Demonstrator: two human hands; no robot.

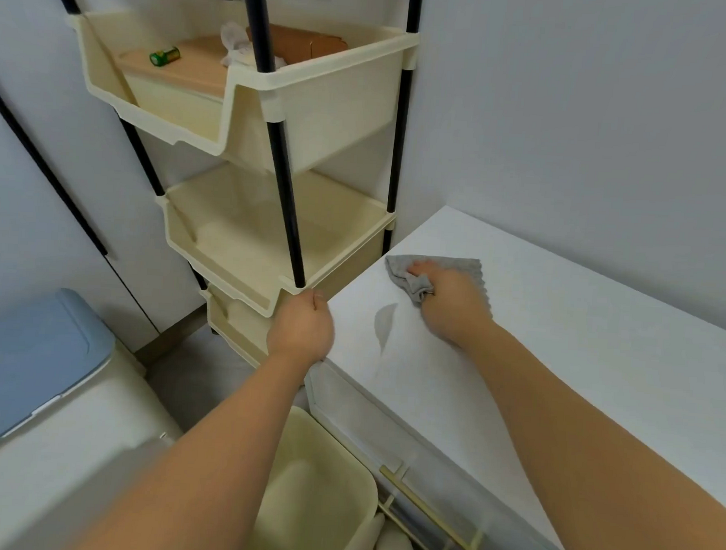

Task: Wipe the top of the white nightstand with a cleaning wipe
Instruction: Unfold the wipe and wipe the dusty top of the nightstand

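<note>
The right hand [449,301] presses a grey woven cleaning cloth [421,274] onto the white nightstand top [562,329], near its far left corner. Its fingers [417,269] pinch a bunched fold, likely so the cloth drags along rather than slipping. A damp streak [384,323] nearer the front suggests the wiping is partway done. The left hand [303,326] sits curled at the nightstand's left edge, beside the cream 3-tier plastic rack [332,115], probably bracing. Whether it clasps the edge, I cannot tell.

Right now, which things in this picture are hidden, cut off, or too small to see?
Head view:
Grey wipe: its middle lies under the right hand.
Left hand: its back hides whether the fingers grip anything.
Nightstand top: cut off by the right edge.
Green item in the rack: label too small.
</note>
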